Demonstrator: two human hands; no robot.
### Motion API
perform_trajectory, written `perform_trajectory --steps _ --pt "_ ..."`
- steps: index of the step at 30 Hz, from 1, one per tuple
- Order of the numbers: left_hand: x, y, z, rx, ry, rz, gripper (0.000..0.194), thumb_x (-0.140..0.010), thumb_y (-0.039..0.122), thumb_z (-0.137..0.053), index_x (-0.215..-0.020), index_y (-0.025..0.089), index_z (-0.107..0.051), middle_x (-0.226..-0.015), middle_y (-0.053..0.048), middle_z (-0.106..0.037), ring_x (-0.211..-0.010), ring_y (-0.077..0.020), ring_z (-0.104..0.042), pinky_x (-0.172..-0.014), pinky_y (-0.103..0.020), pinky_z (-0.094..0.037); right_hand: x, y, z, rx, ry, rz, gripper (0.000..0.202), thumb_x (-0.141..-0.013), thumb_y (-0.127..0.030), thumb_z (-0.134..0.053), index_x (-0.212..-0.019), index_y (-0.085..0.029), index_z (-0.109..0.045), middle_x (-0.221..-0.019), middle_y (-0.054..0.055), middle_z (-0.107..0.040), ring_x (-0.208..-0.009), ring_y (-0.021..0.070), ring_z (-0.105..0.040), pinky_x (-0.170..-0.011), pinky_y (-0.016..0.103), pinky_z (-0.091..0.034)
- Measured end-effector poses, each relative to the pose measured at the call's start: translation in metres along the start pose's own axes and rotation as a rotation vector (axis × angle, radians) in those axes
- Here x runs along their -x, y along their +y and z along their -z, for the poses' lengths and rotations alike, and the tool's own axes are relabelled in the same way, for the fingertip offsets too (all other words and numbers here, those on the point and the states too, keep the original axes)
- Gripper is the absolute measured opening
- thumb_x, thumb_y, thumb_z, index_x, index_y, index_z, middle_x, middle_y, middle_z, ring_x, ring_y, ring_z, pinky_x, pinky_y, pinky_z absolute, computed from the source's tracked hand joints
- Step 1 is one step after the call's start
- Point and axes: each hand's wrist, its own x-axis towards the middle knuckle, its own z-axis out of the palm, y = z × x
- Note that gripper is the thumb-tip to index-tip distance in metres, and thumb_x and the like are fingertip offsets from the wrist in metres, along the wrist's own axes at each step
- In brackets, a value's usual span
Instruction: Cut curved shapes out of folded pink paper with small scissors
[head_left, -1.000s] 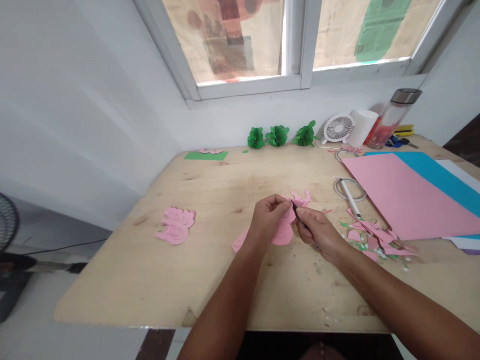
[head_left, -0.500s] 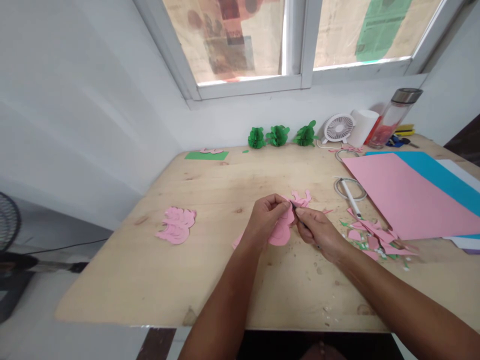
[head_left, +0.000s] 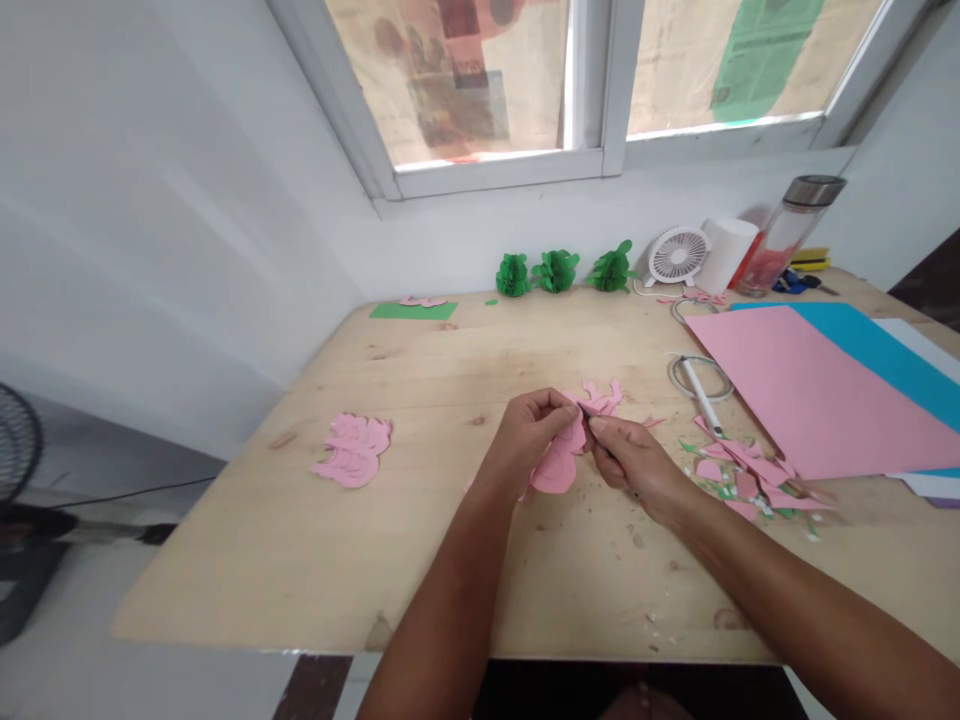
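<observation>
Over the front middle of the table, my left hand [head_left: 536,430] pinches a pink paper cutout [head_left: 556,470] with rounded lobes. The cutout hangs below the fingers, partly hidden by them. My right hand [head_left: 630,455] is closed around a slim dark cutting tool [head_left: 584,411], mostly covered by the fingers, so its exact kind is unclear. Its dark tip touches the paper's upper edge beside my left fingertips. Just behind the hands lies a curly pink paper offcut [head_left: 606,396]. To the left, a pile of scalloped pink cutouts [head_left: 352,452] rests on the wood.
Pink and green scraps [head_left: 750,480] lie right of my right hand, near a white pen [head_left: 701,395] and pink sheets [head_left: 825,390]. Along the wall stand green paper ornaments [head_left: 556,272], a small white fan [head_left: 677,257] and a glass bottle [head_left: 787,235]. A green strip [head_left: 412,312] lies back left.
The pink cutout has turned slightly between my hands, its lower lobe shifting a little. Both hands stay in nearly the same place, and the dark tip remains at the paper's edge.
</observation>
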Motion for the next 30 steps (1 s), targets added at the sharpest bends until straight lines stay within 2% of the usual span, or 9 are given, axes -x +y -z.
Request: perform_trajectory --steps 12,30 --pt "0.001 -0.0025 0.0034 -0.022 -0.053 -0.022 0.013 -0.071 0.022 -0.056 -0.061 0.015 -0.053 -0.055 -0.001 -0.055 -0.054 -0.0129 -0.054 -0.057 -0.027 -0.042 0.0007 -0.0021 0.0002 0.002 -0.014 -0.018 0.031 -0.082 -0.045 -0.048 -0.066 -0.017 -0.049 -0.04 -0.01 -0.028 -0.035 0.0052 -0.016 -0.036 0.021 -0.009" --pt "0.0015 -0.0004 0.0025 -0.052 -0.051 -0.001 0.014 -0.071 0.023 -0.056 -0.061 0.015 -0.053 -0.055 0.0 -0.055 -0.055 -0.0134 -0.055 -0.057 -0.026 -0.04 0.0002 0.0009 -0.0001 -0.007 0.004 -0.011 0.033 -0.082 -0.046 -0.049 -0.064 -0.017 -0.048 -0.04 -0.01 -0.029 -0.035 0.0049 -0.017 -0.036 0.02 -0.009"
